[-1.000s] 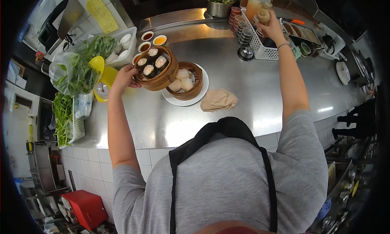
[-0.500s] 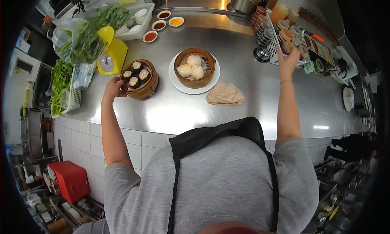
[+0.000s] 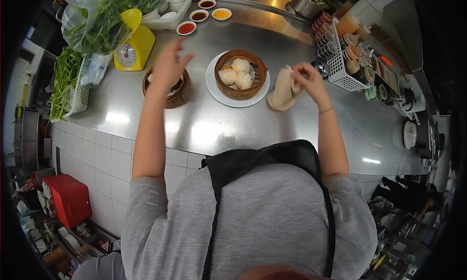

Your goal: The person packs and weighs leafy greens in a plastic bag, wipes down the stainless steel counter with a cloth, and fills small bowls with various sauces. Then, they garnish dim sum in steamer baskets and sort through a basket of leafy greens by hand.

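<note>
My left hand (image 3: 168,66) hovers over the left bamboo steamer (image 3: 182,97), fingers apart and holding nothing. It and my forearm hide most of the food in that steamer. At the right, my right hand (image 3: 311,83) pinches the top of a beige cloth (image 3: 283,91), which hangs from the fingertips with its lower end at the counter. Between the hands, a second bamboo steamer (image 3: 239,93) with several pale dumplings (image 3: 241,78) sits on a white plate (image 3: 212,88).
Sauce dishes (image 3: 186,28) stand at the back of the steel counter (image 3: 233,127). A yellow scale (image 3: 138,46), bagged greens (image 3: 95,27) and a white basket (image 3: 168,21) fill the left. A basket of cups (image 3: 340,66) stands right. A person in dark clothes (image 3: 404,192) is beyond.
My left hand has let go of the left steamer and moved up over it. My right hand has come from the cup basket to the cloth and lifted its top.
</note>
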`<state>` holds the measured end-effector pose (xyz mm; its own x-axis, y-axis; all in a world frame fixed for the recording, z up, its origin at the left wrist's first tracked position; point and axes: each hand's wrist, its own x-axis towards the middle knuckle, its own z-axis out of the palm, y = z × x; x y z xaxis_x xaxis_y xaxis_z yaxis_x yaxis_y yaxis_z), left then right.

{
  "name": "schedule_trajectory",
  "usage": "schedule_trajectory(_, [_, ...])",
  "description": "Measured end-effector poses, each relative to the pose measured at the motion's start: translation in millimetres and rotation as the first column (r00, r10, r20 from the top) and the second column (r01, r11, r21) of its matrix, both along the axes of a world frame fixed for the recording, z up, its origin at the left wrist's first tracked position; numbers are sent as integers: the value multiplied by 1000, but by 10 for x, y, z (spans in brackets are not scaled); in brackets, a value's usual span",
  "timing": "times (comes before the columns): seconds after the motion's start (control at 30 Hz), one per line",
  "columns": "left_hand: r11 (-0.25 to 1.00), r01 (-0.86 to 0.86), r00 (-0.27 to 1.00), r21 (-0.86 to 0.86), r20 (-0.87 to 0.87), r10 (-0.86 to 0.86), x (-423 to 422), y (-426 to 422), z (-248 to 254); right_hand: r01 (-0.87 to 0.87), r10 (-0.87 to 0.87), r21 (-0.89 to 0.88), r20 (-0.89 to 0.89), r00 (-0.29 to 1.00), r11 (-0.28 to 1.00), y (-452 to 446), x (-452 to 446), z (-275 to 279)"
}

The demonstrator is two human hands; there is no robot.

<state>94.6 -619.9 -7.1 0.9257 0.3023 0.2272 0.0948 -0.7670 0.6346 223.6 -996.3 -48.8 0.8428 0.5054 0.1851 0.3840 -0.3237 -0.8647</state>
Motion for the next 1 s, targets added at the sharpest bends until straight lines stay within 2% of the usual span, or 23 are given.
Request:
schedule_trajectory(0.07, [992, 110, 994, -69, 25, -108, 274, -241, -179, -12, 21, -122, 70, 997, 993, 298, 184, 38])
schedule_trajectory(0.1, [988, 144, 988, -59, 58, -141, 426, -320, -311, -16, 26, -127, 71, 997, 992, 460, 210, 67])
schedule_trajectory(0.13, [983, 176, 981, -49, 89, -171, 552, -379, -439, -55, 74, -130, 147, 986, 990, 627, 216, 98])
schedule_trajectory(0.17, [984, 170, 982, -54, 90, -165, 641, -428, -521, -93, 122, -136, 222, 968, 986, 758, 203, 109])
schedule_trajectory(0.2, [982, 176, 983, -61, 72, -172, 707, -477, -564, -98, 128, -141, 221, 967, 985, 844, 181, 92])
schedule_trajectory(0.27, [981, 181, 983, -74, 55, -177, 783, -499, -651, -142, 213, -266, 261, 942, 953, 961, 127, 67])
schedule_trajectory(0.3, [981, 172, 985, -95, 48, -168, 793, -505, -658, -154, 226, -302, 220, 949, 941, 978, 54, 113])
schedule_trajectory(0.33, [980, 162, 987, -115, 40, -158, 804, -510, -665, -157, 230, -307, 218, 948, 939, 964, 49, 79])
schedule_trajectory(0.4, [978, 153, 988, -141, 16, -152, 795, -516, -624, -199, 287, -277, 331, 899, 940, 919, 69, -25])
schedule_trajectory(0.43, [976, 149, 988, -162, -10, -153, 779, -521, -610, -206, 294, -281, 324, 899, 937, 901, 93, 56])
schedule_trajectory(0.5, [974, 147, 989, -171, 6, -148, 792, -536, -608, -325, 430, -552, 67, 901, 768, 885, 243, 294])
schedule_trajectory(0.53, [972, 157, 988, -175, 18, -157, 796, -547, -628, -327, 430, -553, 62, 901, 766, 925, 295, 311])
schedule_trajectory(0.6, [959, 200, 980, -199, 66, -190, 818, -549, -648, -333, 523, -473, 357, 774, 816, 1041, 396, 358])
schedule_trajectory(0.67, [948, 232, 971, -216, 113, -211, 822, -527, -663, -359, 561, -490, 365, 743, 794, 1201, 382, 347])
schedule_trajectory(0.73, [953, 230, 972, -198, 97, -215, 838, -534, -628, -341, 650, -593, 446, 616, 729, 1331, 411, 308])
schedule_trajectory(0.77, [953, 227, 973, -200, 99, -210, 845, -525, -621, -343, 654, -595, 446, 612, 727, 1371, 442, 295])
schedule_trajectory(0.83, [943, 237, 970, -232, 106, -218, 846, -509, -640, -290, 768, -736, 465, 441, 612, 1428, 484, 250])
schedule_trajectory(0.87, [944, 230, 972, -235, 107, -211, 844, -503, -653, -294, 772, -738, 462, 436, 607, 1434, 497, 229])
schedule_trajectory(0.93, [944, 249, 968, -217, 91, -235, 840, -502, -634, -156, 788, -802, 495, 366, 577, 1461, 488, 242])
schedule_trajectory(0.97, [944, 243, 969, -221, 90, -229, 828, -503, -632, -161, 792, -804, 491, 362, 572, 1459, 466, 234])
schedule_trajectory(1.0, [944, 248, 968, -219, 95, -232, 828, -499, -633, -123, 787, -835, 442, 429, 536, 1463, 407, 273])
